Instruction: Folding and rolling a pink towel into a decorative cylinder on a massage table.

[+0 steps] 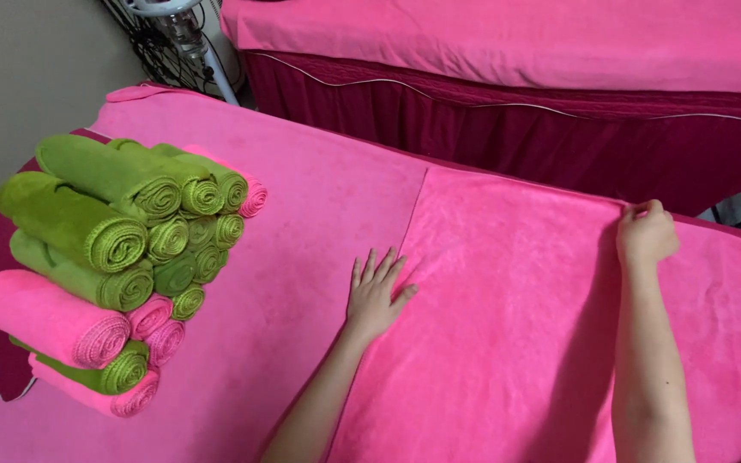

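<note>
Both hands (376,296) (645,233) flat on pink towel (516,326).

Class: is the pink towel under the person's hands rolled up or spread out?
Spread out. The pink towel lies flat; left hand presses it, right hand grips its far edge.

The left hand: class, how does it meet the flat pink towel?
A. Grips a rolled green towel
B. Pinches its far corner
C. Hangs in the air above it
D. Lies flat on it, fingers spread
D: the left hand lies palm-down with fingers spread on the flat pink towel, near its left edge.
</note>
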